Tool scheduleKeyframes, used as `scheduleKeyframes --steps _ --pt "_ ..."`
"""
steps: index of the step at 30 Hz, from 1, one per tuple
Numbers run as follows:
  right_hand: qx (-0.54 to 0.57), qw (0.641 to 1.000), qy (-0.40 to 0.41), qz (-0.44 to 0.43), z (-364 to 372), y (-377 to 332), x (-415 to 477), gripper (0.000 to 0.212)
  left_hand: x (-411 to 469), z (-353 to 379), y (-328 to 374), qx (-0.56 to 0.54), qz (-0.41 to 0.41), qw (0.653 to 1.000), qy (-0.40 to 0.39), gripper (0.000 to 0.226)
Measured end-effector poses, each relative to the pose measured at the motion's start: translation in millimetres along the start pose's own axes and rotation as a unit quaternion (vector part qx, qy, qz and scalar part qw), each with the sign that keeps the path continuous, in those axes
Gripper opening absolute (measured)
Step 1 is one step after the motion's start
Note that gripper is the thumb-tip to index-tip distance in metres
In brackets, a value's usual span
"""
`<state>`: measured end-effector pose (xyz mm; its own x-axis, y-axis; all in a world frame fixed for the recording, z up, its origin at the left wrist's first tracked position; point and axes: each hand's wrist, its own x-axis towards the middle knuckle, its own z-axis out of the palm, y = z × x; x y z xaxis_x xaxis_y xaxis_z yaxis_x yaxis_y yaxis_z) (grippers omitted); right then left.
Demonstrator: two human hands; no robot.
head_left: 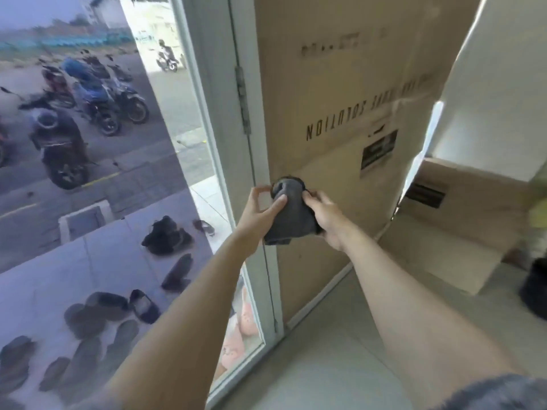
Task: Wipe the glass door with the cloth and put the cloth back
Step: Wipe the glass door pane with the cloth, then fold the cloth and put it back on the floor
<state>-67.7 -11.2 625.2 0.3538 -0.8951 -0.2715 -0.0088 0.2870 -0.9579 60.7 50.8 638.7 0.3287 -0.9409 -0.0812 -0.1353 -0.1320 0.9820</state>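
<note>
- far left of both hands, the glass door (88, 173) fills that side; through it show parked motorbikes (97, 93) on a road and sandals (103, 315) scattered on pale paving.
- the door's white frame (225, 137) runs down just left of the left hand, its hinge (242, 99) above the hands.
- the left hand (260, 208) pinches the upper left edge of the dark grey cloth (291, 214), thumb on the fabric, fingers curled.
- the cloth is bunched between the two hands, its top draped over a dark round knob (291, 180) on the tall cardboard box (340, 99) leaning behind the frame.
- the right hand (327, 220) grips the cloth's right side, fingers closed on it.
- right of the right hand a smaller cardboard box (461, 220) lies against the wall; whether anything is inside either box cannot be told.
- below the right forearm, bare pale floor (340, 350) leaves open room.
- far right, a dark bin (535, 288) stands at the edge, contents hidden.
</note>
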Motion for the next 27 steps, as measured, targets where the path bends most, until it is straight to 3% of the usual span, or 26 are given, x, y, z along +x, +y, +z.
scheduleKeyframes --steps 3,7,11,19,27 --pt "-0.002 0.999 0.028 0.035 -47 82 46 0.060 48 53 -81 0.050 -0.010 0.997 -0.055 0.039" --pt "-0.044 0.997 0.058 0.038 -96 205 98 0.070 92 113 -204 0.073 -0.037 0.994 -0.079 0.035" --pt "-0.056 0.995 0.079 0.021 -132 339 138 0.044 116 161 -349 0.041 -0.080 0.996 -0.028 0.052" --pt "-0.101 0.988 0.106 0.049 -156 591 215 0.019 135 209 -617 -0.077 -0.184 0.979 0.043 0.044" --pt "-0.153 0.978 0.131 0.051 -142 741 265 0.024 140 203 -783 0.008 -0.111 0.987 0.118 0.037"
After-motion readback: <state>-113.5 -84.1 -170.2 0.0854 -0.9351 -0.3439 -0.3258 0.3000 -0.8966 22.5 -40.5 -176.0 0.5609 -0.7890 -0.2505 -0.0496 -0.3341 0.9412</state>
